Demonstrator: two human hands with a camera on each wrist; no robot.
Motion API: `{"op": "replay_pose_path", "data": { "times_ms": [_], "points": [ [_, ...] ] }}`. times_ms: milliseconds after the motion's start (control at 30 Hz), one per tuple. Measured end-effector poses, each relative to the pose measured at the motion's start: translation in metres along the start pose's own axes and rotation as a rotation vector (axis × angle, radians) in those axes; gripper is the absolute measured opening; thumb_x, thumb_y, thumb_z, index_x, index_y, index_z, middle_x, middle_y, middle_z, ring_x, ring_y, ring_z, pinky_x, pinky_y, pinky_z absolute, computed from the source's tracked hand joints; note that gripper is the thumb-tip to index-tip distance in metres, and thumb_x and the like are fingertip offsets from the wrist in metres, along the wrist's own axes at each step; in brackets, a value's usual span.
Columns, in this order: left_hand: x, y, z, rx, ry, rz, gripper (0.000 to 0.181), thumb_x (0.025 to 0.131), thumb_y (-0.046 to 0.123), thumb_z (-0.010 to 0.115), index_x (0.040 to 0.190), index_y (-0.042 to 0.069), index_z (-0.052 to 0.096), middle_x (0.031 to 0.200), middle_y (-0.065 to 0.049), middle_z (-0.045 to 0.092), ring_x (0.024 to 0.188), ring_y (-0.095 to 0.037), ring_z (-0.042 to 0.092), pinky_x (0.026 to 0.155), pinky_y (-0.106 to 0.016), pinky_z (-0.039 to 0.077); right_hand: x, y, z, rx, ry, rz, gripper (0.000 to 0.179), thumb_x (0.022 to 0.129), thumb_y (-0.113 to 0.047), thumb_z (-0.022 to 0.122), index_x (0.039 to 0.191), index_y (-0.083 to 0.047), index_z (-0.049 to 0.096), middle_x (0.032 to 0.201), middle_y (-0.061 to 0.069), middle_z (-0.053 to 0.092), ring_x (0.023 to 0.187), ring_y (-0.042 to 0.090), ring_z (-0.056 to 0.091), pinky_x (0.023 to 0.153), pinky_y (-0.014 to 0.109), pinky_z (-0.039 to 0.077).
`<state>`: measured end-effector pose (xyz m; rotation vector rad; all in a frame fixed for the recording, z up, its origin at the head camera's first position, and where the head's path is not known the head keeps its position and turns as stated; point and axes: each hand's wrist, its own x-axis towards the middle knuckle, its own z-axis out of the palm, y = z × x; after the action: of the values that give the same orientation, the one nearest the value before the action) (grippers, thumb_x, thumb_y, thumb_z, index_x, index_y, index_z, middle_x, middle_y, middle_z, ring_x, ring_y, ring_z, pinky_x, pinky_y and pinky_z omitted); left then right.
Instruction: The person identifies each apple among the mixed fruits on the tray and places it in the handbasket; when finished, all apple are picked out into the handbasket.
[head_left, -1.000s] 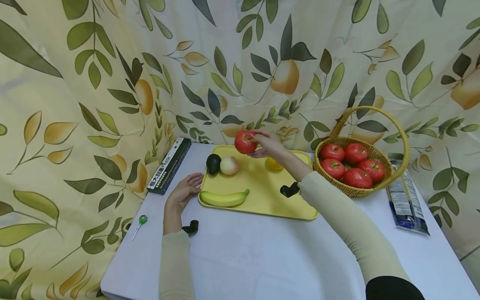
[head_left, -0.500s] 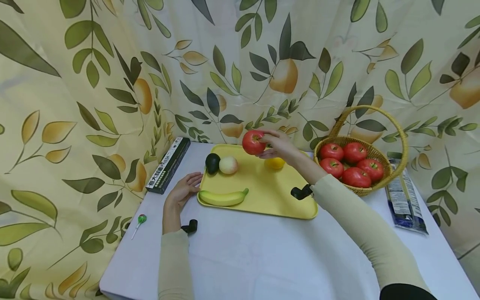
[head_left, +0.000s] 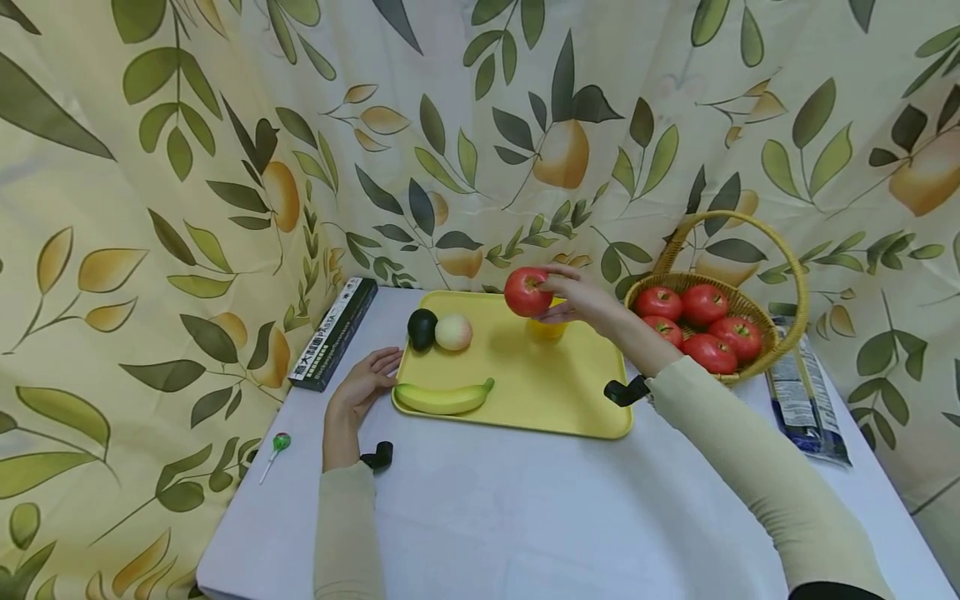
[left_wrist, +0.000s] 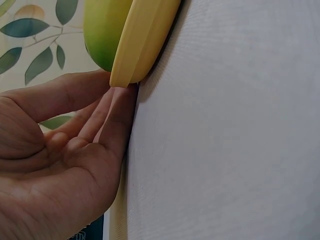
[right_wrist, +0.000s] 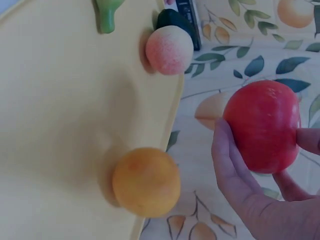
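My right hand (head_left: 581,300) grips a red apple (head_left: 527,292) with fingers and thumb, raised over the back of the yellow tray (head_left: 525,396). In the right wrist view an orange (right_wrist: 146,182) lies on the tray below the apple; the head view shows it as a yellow-orange round fruit (head_left: 546,331), partly hidden. My left hand (head_left: 363,383) is at the tray's left edge, its fingertips touching the rim, fingers fairly straight in the left wrist view. A banana (head_left: 444,398) lies at the tray's front left. Behind it sit a peach (head_left: 453,332) and a dark avocado-like fruit (head_left: 422,330).
A wicker basket (head_left: 795,308) with a tall handle holds several red apples (head_left: 705,304) to the right. Beside it lies a blue and silver packet (head_left: 813,408). A dark long box (head_left: 333,333) and a green lollipop (head_left: 281,443) are at the left. A patterned curtain hangs behind.
My right hand has carried the apple to the right and slightly down, over the yellow-orange fruit. The left hand has stayed at the tray's edge.
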<state>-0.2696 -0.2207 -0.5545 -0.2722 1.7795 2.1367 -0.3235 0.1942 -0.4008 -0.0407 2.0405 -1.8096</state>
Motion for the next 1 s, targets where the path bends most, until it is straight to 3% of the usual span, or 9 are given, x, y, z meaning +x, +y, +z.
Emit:
{"op": "replay_pose_path", "data": {
  "times_ms": [333, 600, 833, 1000],
  "points": [
    [0.002, 0.001, 0.000, 0.003, 0.019, -0.031, 0.078, 0.087, -0.023, 0.057, 0.157, 0.009, 0.041, 0.162, -0.010, 0.044, 0.149, -0.023, 0.043, 0.118, -0.037, 0.041, -0.015, 0.008, -0.018, -0.030, 0.021, 0.008, 0.060, 0.102, -0.025, 0.063, 0.158, -0.015, 0.043, 0.150, 0.026, 0.046, 0.109, 0.052, 0.069, 0.085, 0.048, 0.062],
    [0.000, -0.001, 0.002, -0.009, 0.019, -0.041, 0.078, 0.088, -0.023, 0.055, 0.158, 0.008, 0.040, 0.163, -0.011, 0.043, 0.150, -0.024, 0.042, 0.119, -0.039, 0.040, -0.030, 0.009, -0.039, -0.031, 0.067, 0.027, 0.060, 0.103, -0.025, 0.062, 0.159, -0.014, 0.041, 0.152, 0.027, 0.044, 0.103, 0.047, 0.073, 0.084, 0.048, 0.063],
    [-0.002, 0.002, 0.002, -0.022, 0.016, -0.036, 0.078, 0.089, -0.022, 0.055, 0.159, 0.008, 0.038, 0.164, -0.011, 0.041, 0.151, -0.024, 0.040, 0.118, -0.037, 0.040, -0.044, 0.006, -0.054, -0.063, 0.081, 0.034, 0.059, 0.105, -0.024, 0.060, 0.160, -0.015, 0.039, 0.151, 0.028, 0.045, 0.091, 0.035, 0.078, 0.080, 0.041, 0.064],
    [-0.001, 0.002, 0.003, -0.022, 0.014, -0.034, 0.079, 0.089, -0.023, 0.054, 0.160, 0.007, 0.036, 0.165, -0.012, 0.040, 0.151, -0.024, 0.039, 0.117, -0.037, 0.042, -0.049, 0.009, -0.064, -0.072, 0.097, 0.042, 0.062, 0.106, -0.024, 0.060, 0.162, -0.015, 0.037, 0.153, 0.030, 0.043, 0.094, 0.037, 0.077, 0.078, 0.039, 0.064]
  ]
}}
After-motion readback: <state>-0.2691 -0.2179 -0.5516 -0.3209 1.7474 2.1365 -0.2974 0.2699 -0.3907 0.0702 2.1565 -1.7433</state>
